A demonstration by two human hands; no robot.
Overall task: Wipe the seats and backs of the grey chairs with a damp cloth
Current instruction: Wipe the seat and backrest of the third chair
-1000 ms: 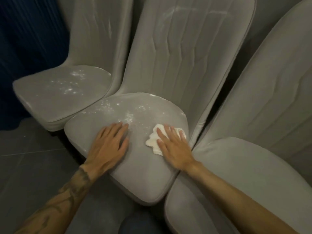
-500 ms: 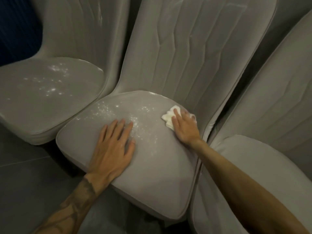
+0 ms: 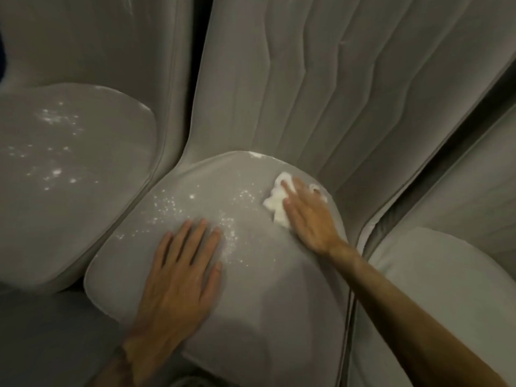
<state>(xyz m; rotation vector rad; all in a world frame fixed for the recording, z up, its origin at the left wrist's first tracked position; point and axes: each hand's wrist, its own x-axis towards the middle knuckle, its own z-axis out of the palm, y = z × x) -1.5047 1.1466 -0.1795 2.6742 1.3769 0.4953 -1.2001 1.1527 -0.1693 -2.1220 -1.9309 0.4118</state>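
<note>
Head view: a white cloth (image 3: 275,203), bunched and crumpled, lies at the far right corner of the seat (image 3: 265,289) of the middle grey chair, close to where the seat meets the backrest (image 3: 321,79). The right hand (image 3: 310,216) presses it down with straight, flat fingers that curl round nothing. Parts of the cloth show past the fingertips and along the thumb side.

The left hand (image 3: 178,277) rests palm-down on the front half of the same seat, fingers spread and relaxed, holding nothing, well apart from the cloth. White specks (image 3: 167,208) are scattered across the seat between the 2 hands and beyond the left hand's fingertips. The ribbed backrest rises behind, with a small white smear at the seat's rear edge.

To the left, a 2nd grey chair (image 3: 69,177) stands just beside the middle one, its seat dotted with more white flecks. To the right, a 3rd grey chair (image 3: 446,289) sits close alongside, and the right forearm passes in front of its seat. Dark floor (image 3: 42,344) shows at lower left.
</note>
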